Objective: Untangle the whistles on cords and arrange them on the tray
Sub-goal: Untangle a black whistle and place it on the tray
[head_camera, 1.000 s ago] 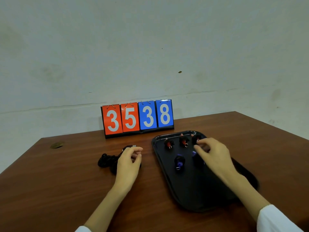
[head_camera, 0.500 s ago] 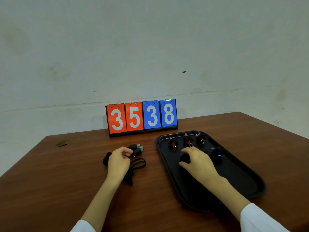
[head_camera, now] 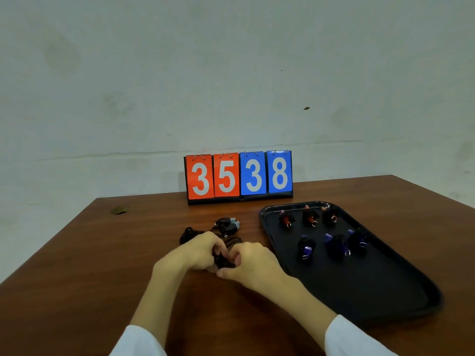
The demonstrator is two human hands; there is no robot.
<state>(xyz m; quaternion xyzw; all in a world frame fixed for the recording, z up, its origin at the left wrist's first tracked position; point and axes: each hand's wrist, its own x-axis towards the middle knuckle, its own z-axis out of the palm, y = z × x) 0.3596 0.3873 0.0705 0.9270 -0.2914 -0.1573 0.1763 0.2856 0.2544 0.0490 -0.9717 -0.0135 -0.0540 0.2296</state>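
Note:
A black tray [head_camera: 372,286] lies on the right of the wooden table. Three red whistles [head_camera: 309,218] sit in a row at its far end. Three blue whistles [head_camera: 336,244] sit in a second row behind them, each with its cord bundled. Left of the tray lies a tangle of black cords [head_camera: 226,260] with a grey whistle [head_camera: 230,224] at its far side. My left hand [head_camera: 198,253] and my right hand [head_camera: 248,263] meet over the tangle. Both pinch the black cord between their fingertips.
A flip scoreboard [head_camera: 239,176] reading 3538 stands at the back of the table [head_camera: 102,265], behind the tangle. A small dark spot [head_camera: 118,209] marks the table's far left corner. A pale wall rises behind.
My right hand left the tray and came left to the cord tangle. My left hand drew nearer and now grips the cords with it. The blue whistles lie uncovered on the tray.

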